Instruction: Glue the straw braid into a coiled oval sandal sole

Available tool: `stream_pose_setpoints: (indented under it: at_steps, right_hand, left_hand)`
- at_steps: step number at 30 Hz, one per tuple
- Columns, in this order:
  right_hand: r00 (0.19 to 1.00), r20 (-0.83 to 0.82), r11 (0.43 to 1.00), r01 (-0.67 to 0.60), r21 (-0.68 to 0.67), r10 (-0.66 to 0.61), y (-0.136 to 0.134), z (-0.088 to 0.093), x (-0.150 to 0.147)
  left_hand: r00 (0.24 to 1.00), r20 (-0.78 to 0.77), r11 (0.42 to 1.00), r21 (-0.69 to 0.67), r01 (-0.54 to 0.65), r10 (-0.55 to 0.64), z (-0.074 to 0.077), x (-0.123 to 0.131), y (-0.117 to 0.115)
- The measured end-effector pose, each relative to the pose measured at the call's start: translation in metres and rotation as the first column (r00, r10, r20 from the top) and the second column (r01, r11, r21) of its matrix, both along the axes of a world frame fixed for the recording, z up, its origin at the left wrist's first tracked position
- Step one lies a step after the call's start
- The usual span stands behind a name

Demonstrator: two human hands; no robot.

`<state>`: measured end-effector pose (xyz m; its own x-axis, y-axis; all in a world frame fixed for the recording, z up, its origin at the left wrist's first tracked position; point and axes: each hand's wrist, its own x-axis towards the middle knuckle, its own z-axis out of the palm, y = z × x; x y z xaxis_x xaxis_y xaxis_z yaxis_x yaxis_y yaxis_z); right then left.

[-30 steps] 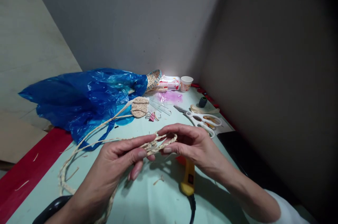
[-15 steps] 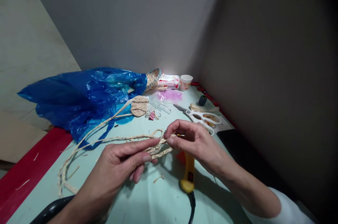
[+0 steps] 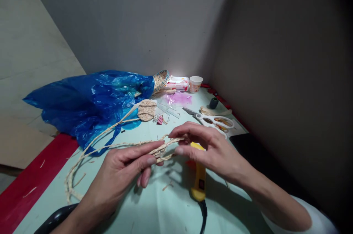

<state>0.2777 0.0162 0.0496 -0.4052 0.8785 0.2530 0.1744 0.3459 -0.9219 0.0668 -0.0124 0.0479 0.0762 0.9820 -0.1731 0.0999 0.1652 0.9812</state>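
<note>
A pale braided straw cord [image 3: 157, 150] is folded into narrow loops between my two hands. My left hand [image 3: 124, 169] pinches the folded strands between thumb and fingers. At the other end, my right hand [image 3: 206, 147] curves its fingers over the top strand, with the thumb at the lower one. Its fingertips are partly hidden. From the bundle a long stretch of cord runs left over the table and curls round. Beneath my right hand lies a yellow glue gun [image 3: 199, 182] with a black cable, its front end partly covered.
White-handled scissors [image 3: 212, 120], a dark thread spool [image 3: 213, 103] and a paper cup [image 3: 195, 84] stand to the right. Further back are a blue plastic bag [image 3: 93, 94], a woven basket [image 3: 160, 81], a coiled straw piece [image 3: 146, 110] and a pink binder clip [image 3: 159, 119].
My right fingers have shifted along the cord and spread somewhat, lifting the top strand apart from the lower one. My left hand keeps its hold. The view has shifted slightly.
</note>
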Motion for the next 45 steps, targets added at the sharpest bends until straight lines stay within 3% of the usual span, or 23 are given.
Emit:
stream_pose_setpoints:
  at_steps: [5,11,15,22,33,37,41,45]
  right_hand:
    - [0.985,0.025,0.976,-0.174,0.130,0.172,-0.005,-0.003,-0.001]
    - [0.981,0.095,0.952,-0.189,0.241,0.170,-0.003,-0.008,0.002]
    - [0.979,0.138,0.935,-0.183,0.304,0.147,-0.002,-0.010,0.001]
    - [0.962,0.177,0.932,-0.249,0.262,0.207,-0.001,-0.011,0.000]
    - [0.955,0.205,0.930,-0.263,0.258,0.213,-0.006,-0.013,-0.004]
    - [0.956,0.161,0.936,-0.275,0.218,0.244,-0.005,-0.016,-0.009]
    - [0.959,0.126,0.949,-0.273,0.158,0.255,-0.002,-0.020,-0.010]
    - [0.959,0.107,0.956,-0.272,0.109,0.261,0.001,-0.020,-0.007]
  left_hand:
    - [0.992,-0.043,0.993,-0.018,0.117,-0.117,0.000,-0.002,0.002]
    - [0.979,-0.116,0.985,-0.052,0.161,-0.167,-0.003,-0.002,0.001]
    - [0.969,-0.068,0.971,-0.054,0.233,-0.237,-0.007,-0.006,0.004]
    - [0.940,-0.112,0.947,-0.046,0.319,-0.322,-0.007,-0.010,0.005]
    - [0.950,0.122,0.937,-0.169,0.305,-0.287,-0.015,-0.006,0.004]
    - [0.928,0.278,0.895,-0.301,0.330,-0.248,-0.023,-0.005,0.004]
    - [0.900,0.354,0.863,-0.338,0.375,-0.253,-0.029,-0.005,0.006]
    - [0.866,0.338,0.815,-0.329,0.477,-0.370,-0.027,-0.003,0.004]
